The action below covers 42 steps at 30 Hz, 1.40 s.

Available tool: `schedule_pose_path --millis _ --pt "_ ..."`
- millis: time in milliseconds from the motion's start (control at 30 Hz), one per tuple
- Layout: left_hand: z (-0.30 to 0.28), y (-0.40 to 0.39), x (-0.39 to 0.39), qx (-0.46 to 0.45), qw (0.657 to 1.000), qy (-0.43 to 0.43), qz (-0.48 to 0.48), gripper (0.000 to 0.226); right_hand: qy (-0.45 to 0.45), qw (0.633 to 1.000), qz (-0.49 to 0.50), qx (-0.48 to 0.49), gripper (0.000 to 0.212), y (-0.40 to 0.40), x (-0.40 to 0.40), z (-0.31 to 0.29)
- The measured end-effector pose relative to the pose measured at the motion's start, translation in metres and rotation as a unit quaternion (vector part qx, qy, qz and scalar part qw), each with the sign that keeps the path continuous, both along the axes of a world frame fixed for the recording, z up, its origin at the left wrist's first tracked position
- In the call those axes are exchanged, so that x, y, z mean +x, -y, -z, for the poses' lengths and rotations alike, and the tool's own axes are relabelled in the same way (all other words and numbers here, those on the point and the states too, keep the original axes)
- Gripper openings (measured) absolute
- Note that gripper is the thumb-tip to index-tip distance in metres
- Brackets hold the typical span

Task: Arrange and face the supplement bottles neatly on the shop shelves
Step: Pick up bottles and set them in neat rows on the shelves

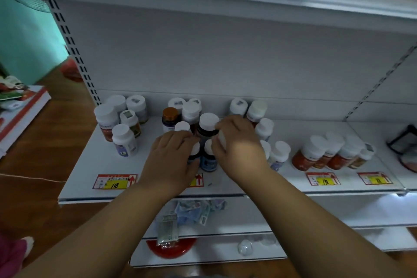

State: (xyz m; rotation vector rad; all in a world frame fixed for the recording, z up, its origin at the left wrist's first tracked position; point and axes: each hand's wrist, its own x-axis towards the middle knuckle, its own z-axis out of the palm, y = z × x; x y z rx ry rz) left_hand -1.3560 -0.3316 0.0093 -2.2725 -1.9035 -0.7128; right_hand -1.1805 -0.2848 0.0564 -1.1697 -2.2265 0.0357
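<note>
**Both hands at the middle cluster of bottles**

Obs.: Person faces the white shelf (158, 174). Left hand (172, 156) lies palm-down over the front of the middle cluster, fingers curled round a dark bottle (194, 153) whose white cap shows at the fingertips. Right hand (237, 149) sits just beside it, fingers curled against the tall dark bottle (207, 127) and a white-capped one at the thumb; exact grip is hidden.

A blue-labelled bottle (208, 160) stands between the two hands, touching both. An orange-capped bottle (169, 119) stands beyond the left hand. A left group (121, 124) stands well apart from the left hand. Red-labelled bottles (327, 156) stand off past the right hand. Price tags (115, 181) line the shelf edge nearest the wrists.
</note>
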Motion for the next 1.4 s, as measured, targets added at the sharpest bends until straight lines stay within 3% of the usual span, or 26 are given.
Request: schedule_pose_path --millis 67,133,267,467,667,800,933,1100,1267,1333,1400 --pt "-0.005 -0.004 0.010 0.024 0.999 0.029 0.019 0.047 -0.053 0.998 0.003 0.026 0.012 -0.010 0.021 -0.016" --pt "-0.012 -0.009 0.023 0.034 0.997 0.063 0.040 0.043 -0.038 0.998 0.045 -0.027 0.010 -0.035 0.051 -0.027" --pt "-0.022 -0.025 0.053 0.021 0.993 0.108 0.047 0.039 0.096 0.977 0.110 -0.153 0.031 -0.090 0.107 -0.023" --pt "-0.024 -0.040 0.098 0.060 0.990 0.103 0.073 0.032 0.235 0.942 0.016 -0.240 0.044 -0.137 0.115 0.003" --pt "-0.012 -0.042 0.134 0.061 0.997 0.048 0.028 0.032 0.230 0.947 -0.067 -0.212 0.043 -0.157 0.119 0.010" --pt "-0.008 -0.036 0.148 0.046 0.996 0.071 -0.037 0.029 0.226 0.949 -0.121 -0.184 0.031 -0.157 0.105 0.012" --pt "-0.009 -0.031 0.153 0.022 0.995 0.075 -0.066 0.024 0.210 0.952 -0.156 -0.161 0.039 -0.153 0.085 0.010" --pt "-0.009 -0.029 0.149 -0.006 0.996 0.073 -0.045 0.029 0.201 0.938 -0.197 -0.202 0.031 -0.144 0.068 0.018" --pt "-0.008 -0.029 0.133 0.006 0.995 0.097 -0.020 0.035 0.160 0.953 -0.166 -0.195 0.029 -0.137 0.088 0.015" --pt "-0.010 -0.036 0.129 0.032 0.994 0.103 0.004 0.043 0.129 0.965 -0.161 -0.163 0.030 -0.129 0.111 0.011" --pt "-0.016 -0.047 0.127 -0.003 0.995 0.091 0.037 0.061 0.144 0.964 -0.156 -0.161 0.041 -0.112 0.132 0.013"
